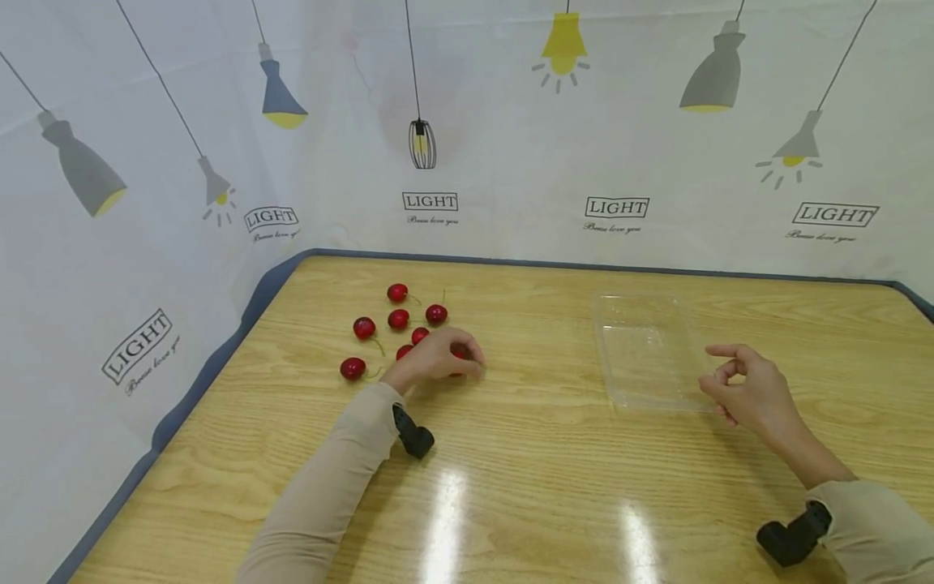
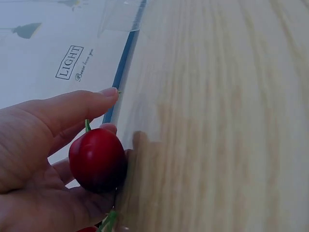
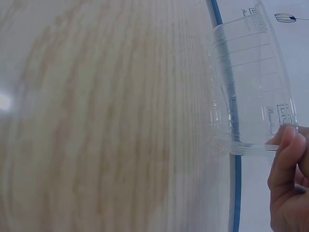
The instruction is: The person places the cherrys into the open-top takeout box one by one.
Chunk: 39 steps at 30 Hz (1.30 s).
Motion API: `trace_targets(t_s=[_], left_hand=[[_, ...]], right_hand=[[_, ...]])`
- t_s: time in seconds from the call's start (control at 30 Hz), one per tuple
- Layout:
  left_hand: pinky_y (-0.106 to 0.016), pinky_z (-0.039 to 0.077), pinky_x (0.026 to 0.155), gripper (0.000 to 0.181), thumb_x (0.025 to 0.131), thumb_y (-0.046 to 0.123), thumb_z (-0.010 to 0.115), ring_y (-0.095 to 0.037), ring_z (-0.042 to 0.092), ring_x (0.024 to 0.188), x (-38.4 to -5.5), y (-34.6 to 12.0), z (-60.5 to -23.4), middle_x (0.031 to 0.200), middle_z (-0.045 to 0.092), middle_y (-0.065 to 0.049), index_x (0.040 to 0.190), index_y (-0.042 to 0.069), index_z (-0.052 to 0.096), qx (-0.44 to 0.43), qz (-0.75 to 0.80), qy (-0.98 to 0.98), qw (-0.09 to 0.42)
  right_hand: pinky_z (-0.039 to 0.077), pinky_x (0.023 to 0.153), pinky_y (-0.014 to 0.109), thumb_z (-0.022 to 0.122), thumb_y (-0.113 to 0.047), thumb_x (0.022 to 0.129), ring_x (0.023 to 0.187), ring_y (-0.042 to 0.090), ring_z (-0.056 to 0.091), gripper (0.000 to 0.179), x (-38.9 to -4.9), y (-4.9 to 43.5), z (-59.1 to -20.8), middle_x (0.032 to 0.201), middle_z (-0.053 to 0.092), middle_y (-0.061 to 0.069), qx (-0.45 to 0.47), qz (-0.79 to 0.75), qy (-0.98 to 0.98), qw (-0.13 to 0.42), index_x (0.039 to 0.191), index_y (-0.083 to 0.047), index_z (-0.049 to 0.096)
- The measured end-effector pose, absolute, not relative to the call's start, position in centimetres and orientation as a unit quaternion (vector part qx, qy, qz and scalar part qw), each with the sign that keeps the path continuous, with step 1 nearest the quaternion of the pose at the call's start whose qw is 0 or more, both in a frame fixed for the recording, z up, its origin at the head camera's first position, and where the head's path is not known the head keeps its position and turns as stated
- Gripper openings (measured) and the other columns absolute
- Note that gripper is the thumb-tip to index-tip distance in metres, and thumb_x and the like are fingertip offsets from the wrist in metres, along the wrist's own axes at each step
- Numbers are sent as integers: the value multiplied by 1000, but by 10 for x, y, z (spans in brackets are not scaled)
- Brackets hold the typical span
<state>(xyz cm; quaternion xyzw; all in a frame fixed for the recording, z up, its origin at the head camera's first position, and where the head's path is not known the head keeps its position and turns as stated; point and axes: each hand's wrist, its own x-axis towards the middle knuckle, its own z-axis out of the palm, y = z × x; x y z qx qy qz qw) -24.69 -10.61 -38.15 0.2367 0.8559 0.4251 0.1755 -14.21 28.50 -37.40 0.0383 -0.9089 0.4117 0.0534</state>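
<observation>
My left hand (image 1: 435,355) curves its fingers and thumb round a dark red cherry (image 2: 96,159), low over the wooden table. In the left wrist view its green stem points up between the fingers; in the head view the hand mostly hides it. Other cherries (image 1: 363,328) lie loosely scattered to the left of and beyond that hand, some with stems. On the right, my right hand (image 1: 755,395) has its thumb and fingertips at the near-right rim of a clear plastic container (image 3: 251,87), pinching the edge. The container (image 1: 609,357) looks empty.
The wooden table (image 1: 525,454) runs back to a white printed curtain (image 1: 503,162) with a blue lower edge. A black camera (image 1: 414,434) sits on the left wrist, another black camera (image 1: 791,535) on the right. Bright reflections lie on the table's near part.
</observation>
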Motion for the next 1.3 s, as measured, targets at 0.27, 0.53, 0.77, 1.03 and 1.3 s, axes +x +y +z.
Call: trace_targets(t_s=[0.27,0.53,0.77,1.03,1.3], left_hand=[[-23,41,57,9,79,7,66,-14,49,63,-249,-106,-379,78,59,-4,84,0,64,228,437,852,178],[-22,41,59,9,78,8,67,-15,51,67,-248,-105,-380,80,61,-6,83,1,65,229,439,855,153],[-23,42,60,7,78,11,68,-14,52,70,-247,-104,-381,80,60,-2,81,6,64,219,438,860,141],[-24,42,61,7,79,12,67,-16,53,75,-244,-102,-375,81,59,-1,82,7,63,219,444,861,117],[-24,42,60,8,80,12,67,-17,53,76,-242,-101,-370,78,58,-2,84,7,64,211,453,859,107]], right_hand=[[39,35,28,53,-4,85,39,15,46,43,-143,284,-373,71,48,10,36,408,-911,52,123,9,38],[40,35,29,53,-4,85,39,15,46,43,-143,284,-372,71,48,10,31,408,-911,48,123,9,38],[39,35,28,52,-4,85,39,16,46,42,-142,282,-371,71,48,10,34,406,-912,52,123,9,38],[40,35,29,52,-3,85,39,17,46,42,-142,282,-370,70,48,9,34,409,-910,53,122,10,39],[40,35,28,52,-3,85,39,17,46,42,-141,282,-371,71,47,10,32,412,-909,52,122,10,38]])
